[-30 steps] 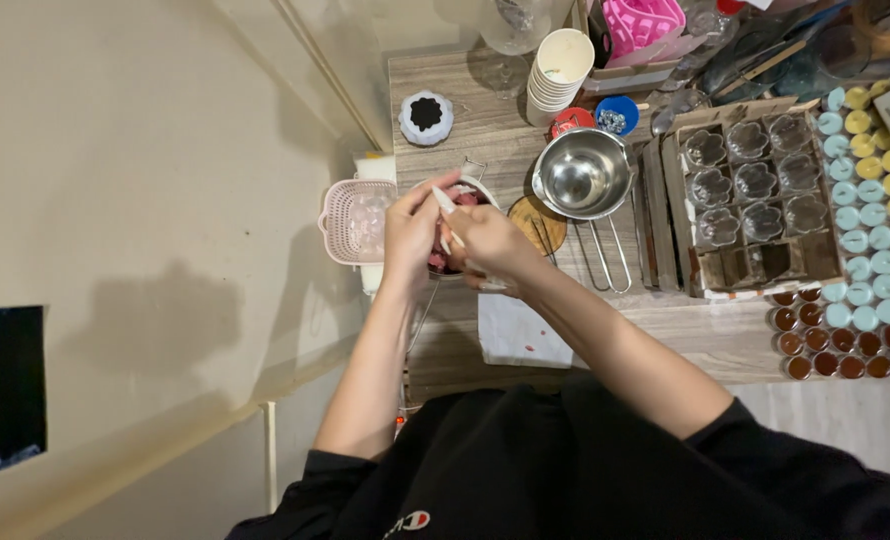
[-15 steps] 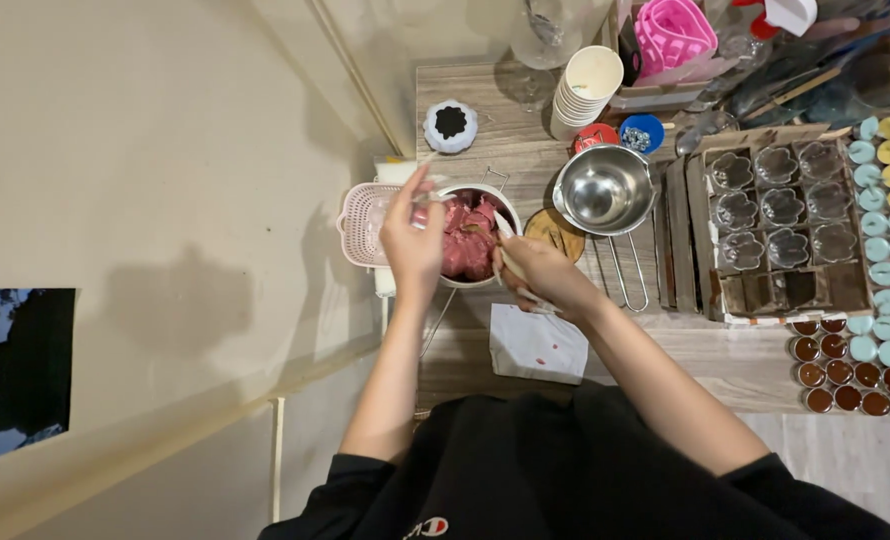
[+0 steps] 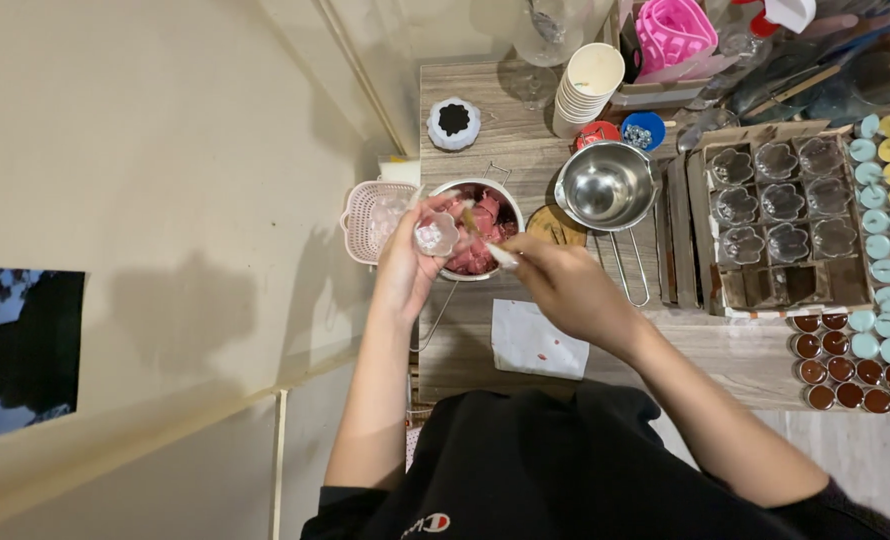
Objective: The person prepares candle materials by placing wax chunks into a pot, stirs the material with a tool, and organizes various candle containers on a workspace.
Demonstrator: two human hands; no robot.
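1. My left hand (image 3: 405, 262) holds a small clear cup (image 3: 435, 236), tilted over the near rim of the pot (image 3: 510, 205).
2. My right hand (image 3: 565, 288) pinches a thin stick (image 3: 485, 240); its tip reaches toward the cup.
3. The pot holds pink chunks (image 3: 483, 245).
4. A pink basket (image 3: 365, 218) sits just left of the pot; a steel bowl (image 3: 605, 188) to its right.
5. White paper (image 3: 540, 345) lies below my right hand.

My left hand (image 3: 405, 262) now holds a small clear flower-shaped plastic cup (image 3: 436, 236) up beside the round metal pot of pink chunks (image 3: 480, 230). My right hand (image 3: 565, 290) moves back and pokes a thin stick (image 3: 487, 243) into the cup.
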